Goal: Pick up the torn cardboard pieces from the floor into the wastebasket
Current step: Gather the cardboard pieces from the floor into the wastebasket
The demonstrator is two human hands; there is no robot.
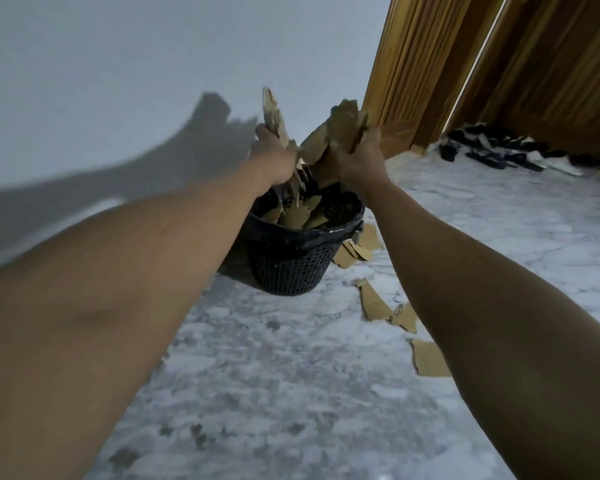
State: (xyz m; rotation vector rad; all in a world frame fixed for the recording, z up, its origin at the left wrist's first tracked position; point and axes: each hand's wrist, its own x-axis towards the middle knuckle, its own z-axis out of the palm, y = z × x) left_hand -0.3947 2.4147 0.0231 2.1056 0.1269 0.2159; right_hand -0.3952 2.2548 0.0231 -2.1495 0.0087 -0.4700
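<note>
Item: wastebasket — dark plastic mesh, dark liner folded over the rim, standing on the pale marbled floor close to the white wall. We take it as our landmark. Torn brown pieces already lie inside it.

Item: left hand — directly above the basket's mouth, fingers closed round a bundle of cardboard pieces whose upper ends stick up past the knuckles and whose lower ends hang toward the opening.

Item: right hand — above the basket's right rim, just beside the left hand, clenched on a second bunch of torn card.

Item: loose scraps — a few touching or just beside the basket's right side; a longer strip and another piece further from it, toward us.

Item: wooden door, beyond the basket to the right, with dark footwear on the floor at its foot, well apart from the basket.

Step in hand, as we judge it: delivery of two handfuls, both poised over the opening but not yet let go. The next move calls for opening both hands squarely over the mouth so nothing slides off the right rim — then the floor scraps remain.
</note>
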